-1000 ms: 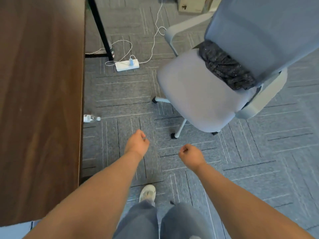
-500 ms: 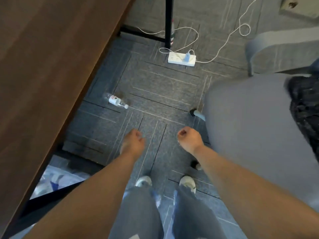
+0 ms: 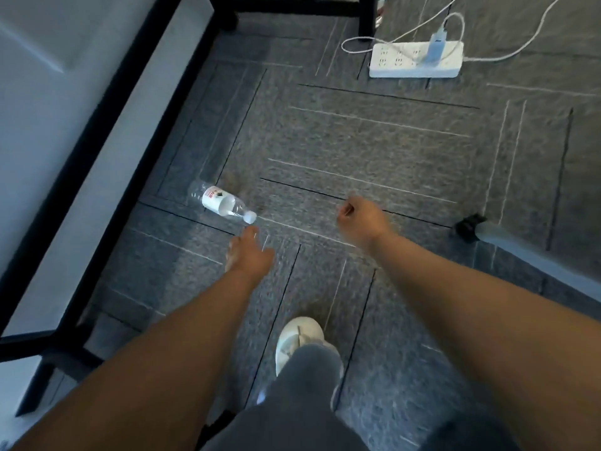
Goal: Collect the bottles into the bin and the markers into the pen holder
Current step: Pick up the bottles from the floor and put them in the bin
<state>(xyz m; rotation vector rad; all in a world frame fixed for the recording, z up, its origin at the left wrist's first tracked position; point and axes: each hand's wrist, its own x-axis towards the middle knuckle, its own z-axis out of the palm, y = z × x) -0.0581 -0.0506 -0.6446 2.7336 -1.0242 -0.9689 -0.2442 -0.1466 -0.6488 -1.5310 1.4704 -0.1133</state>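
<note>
— Spotting the bottle [image 3: 221, 205] yet?

— Down on the carpeted floor [image 3: 374, 141], lying on its side just beside the black frame [image 3: 97, 151] of the bench, white cap turned toward the left hand [image 3: 250, 255]. Resting loose, propped by nothing; probably rolled there.

— Why reach with the left hand?

— Nearer side, judging by the layout. Stretched out low, fingers [image 3: 246, 237] straight and slightly apart, tips just short of the cap, not touching. Somewhat blurred, so no finer reading of the spread.

— Doing anything with the right hand [image 3: 361, 219]?

— Curled into a fist, gripping nothing, held out in the air well apart from the bottle. Likely just for balance while bending down.

— Worth minding anything nearby?

— Only a white power strip [image 3: 416, 61] with a plug and cables farther off, and a chair caster [image 3: 468, 226] to the right, both well clear of the reach. One white shoe [image 3: 299, 340] planted below.

— Any sign of the bin, pen holder or markers?

— None in view. Looks like an early step: closing round the neck or body next, gently, given thin clear plastic, seemingly light and apt to roll.
</note>
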